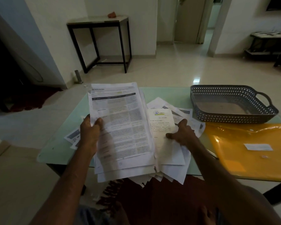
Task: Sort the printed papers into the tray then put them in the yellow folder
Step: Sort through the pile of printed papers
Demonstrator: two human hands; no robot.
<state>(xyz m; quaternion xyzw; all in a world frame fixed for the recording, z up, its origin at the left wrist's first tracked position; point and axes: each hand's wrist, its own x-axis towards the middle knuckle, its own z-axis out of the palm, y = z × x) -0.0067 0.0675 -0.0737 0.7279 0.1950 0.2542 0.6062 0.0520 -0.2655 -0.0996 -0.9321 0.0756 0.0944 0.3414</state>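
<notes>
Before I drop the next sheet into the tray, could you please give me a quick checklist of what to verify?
1. Left hand grips the stack of papers firmly: ok.
2. Tray is empty, opening unobstructed: ok.
3. Yellow folder lies flat in front of the tray: ok.
4. Right hand has the letterhead sheet pinched: cannot tell.
5. Loose sheets fully on the table: not ok, several overhang its near edge.

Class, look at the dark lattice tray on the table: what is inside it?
Nothing shows inside the tray: its brownish floor looks bare. Its near wall covers a strip of the floor, so that part cannot be checked.
</notes>
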